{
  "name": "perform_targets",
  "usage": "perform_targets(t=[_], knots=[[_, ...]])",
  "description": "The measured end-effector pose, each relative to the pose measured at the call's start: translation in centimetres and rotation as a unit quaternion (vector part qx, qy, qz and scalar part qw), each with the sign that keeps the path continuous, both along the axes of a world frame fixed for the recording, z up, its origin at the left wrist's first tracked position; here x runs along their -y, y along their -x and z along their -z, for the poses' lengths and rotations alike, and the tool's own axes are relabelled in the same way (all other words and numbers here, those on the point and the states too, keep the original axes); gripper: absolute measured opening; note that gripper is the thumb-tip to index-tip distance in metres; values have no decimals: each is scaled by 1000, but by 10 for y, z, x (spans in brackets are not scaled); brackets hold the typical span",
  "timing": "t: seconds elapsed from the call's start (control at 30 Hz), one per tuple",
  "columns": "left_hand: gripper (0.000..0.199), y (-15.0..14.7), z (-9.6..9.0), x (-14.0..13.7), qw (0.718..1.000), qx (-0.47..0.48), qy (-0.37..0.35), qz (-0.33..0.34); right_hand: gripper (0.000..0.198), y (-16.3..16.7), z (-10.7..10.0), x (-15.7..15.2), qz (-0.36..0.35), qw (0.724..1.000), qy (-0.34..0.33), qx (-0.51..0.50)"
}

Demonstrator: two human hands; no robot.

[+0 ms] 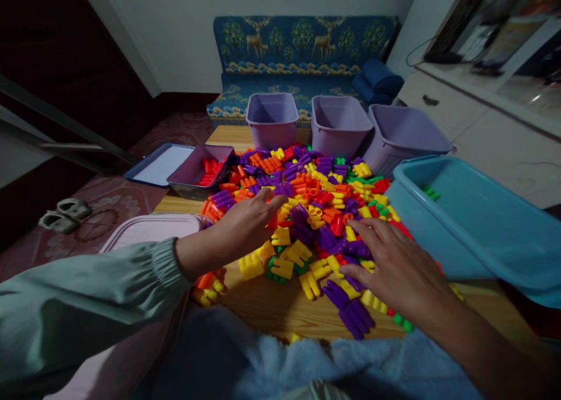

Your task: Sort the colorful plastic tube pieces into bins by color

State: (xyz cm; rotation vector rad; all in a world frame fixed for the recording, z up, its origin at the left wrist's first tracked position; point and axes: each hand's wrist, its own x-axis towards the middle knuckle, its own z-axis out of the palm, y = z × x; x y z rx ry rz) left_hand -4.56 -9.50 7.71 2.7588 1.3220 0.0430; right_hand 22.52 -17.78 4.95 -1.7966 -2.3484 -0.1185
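Left hand (245, 222) flat, fingers together on the block pile (307, 207) mid-table; right hand (394, 265) spread at 5 o'clock, apparently gripping nothing; sweeping risks shoving blocks off the near table edge (280, 315).

Pile: a heap of plastic blocks (307, 207), orange, purple, yellow, red and green, covers my wooden table (272, 306).
Left hand: my left hand (245, 222) lies flat on the pile's left edge, fingers spread.
Right hand: my right hand (394, 265) presses open-palmed on the pile's near right side.
Behind the pile: three purple bins (337, 122) stand in a row.
Left of the pile: a purple tray (193, 172) holds red blocks.
Right of the pile: a blue tub (477, 219) tilts against it.
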Motion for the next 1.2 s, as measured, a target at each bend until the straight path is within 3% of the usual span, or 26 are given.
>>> perform_targets(t=[0.13,0.23,0.37,0.5,0.6,0.67,0.8,0.9,1.03,1.2], knots=[[88,-20,11,-19,988,103,-48,105,73,-3,21,6,20,999,37,23],[88,-34,23,-20,981,108,-21,162,65,11,29,-2,16,998,66,-13],[91,-47,27,-11,986,85,0,141,47,30,28,-25,14,987,65,-144],[96,-53,24,-2,994,56,2,96,54,37,13,-33,-34,953,32,-298],[98,-54,26,2,994,38,20,99,49,19,4,-13,-53,968,-23,-246],[99,-52,30,4,994,19,37,99,47,-6,7,12,-21,984,-56,-169],[99,-46,37,6,994,2,52,95,63,-72,32,69,53,998,-40,-17],[100,-44,37,7,994,-5,58,95,77,-102,57,101,80,996,-23,43],[96,-46,34,10,995,-16,57,86,83,-99,79,112,129,990,-50,11],[93,-43,34,10,993,-27,43,103,79,-70,79,95,144,986,-57,-56]])
